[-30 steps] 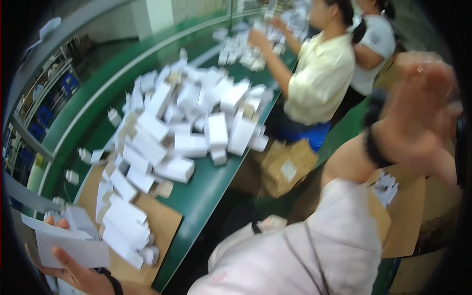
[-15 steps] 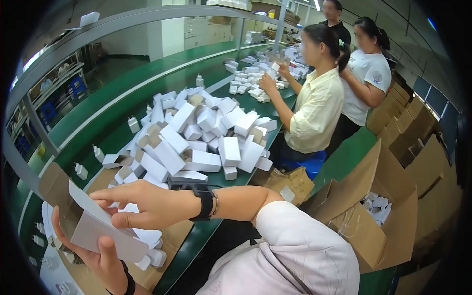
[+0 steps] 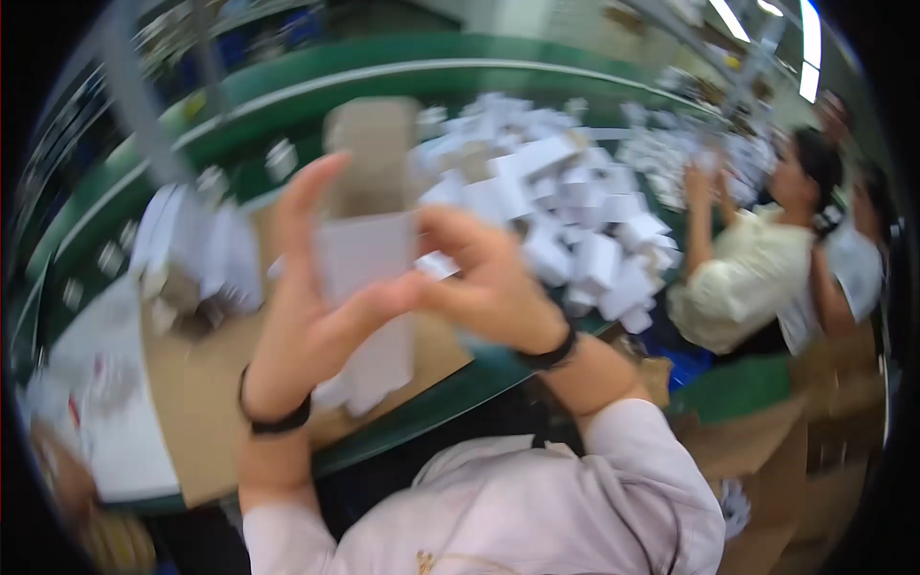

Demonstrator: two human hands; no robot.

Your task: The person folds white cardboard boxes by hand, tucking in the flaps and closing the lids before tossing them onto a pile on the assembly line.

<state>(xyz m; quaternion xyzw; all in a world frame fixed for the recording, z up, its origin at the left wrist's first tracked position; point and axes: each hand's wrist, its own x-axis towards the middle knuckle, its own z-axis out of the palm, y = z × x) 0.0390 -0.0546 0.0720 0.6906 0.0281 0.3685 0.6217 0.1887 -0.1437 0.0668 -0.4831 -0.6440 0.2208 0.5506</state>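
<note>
A small white cardboard box (image 3: 362, 251) is held up between my hands, its flap raised and its grey-brown inside showing at the top. My left hand (image 3: 311, 307) grips its left side, thumb across the front. On the other side my right hand (image 3: 489, 278) closes on the right edge, and its thumb meets the left thumb. Motion blurs the picture, so the exact finger contacts are hard to make out. Beyond my right hand lies a large heap of white boxes (image 3: 551, 206).
A brown cardboard sheet (image 3: 216, 383) covers part of the green table, with a stack of white boxes (image 3: 196, 244) on it. White chargers (image 3: 281, 160) stand along the green conveyor (image 3: 383, 81). A co-worker in a yellow shirt (image 3: 743, 287) sits at right, near open cartons (image 3: 757, 460).
My view has swung left. The box now stands upright before me, and my right hand has moved from its flap to its right side.
</note>
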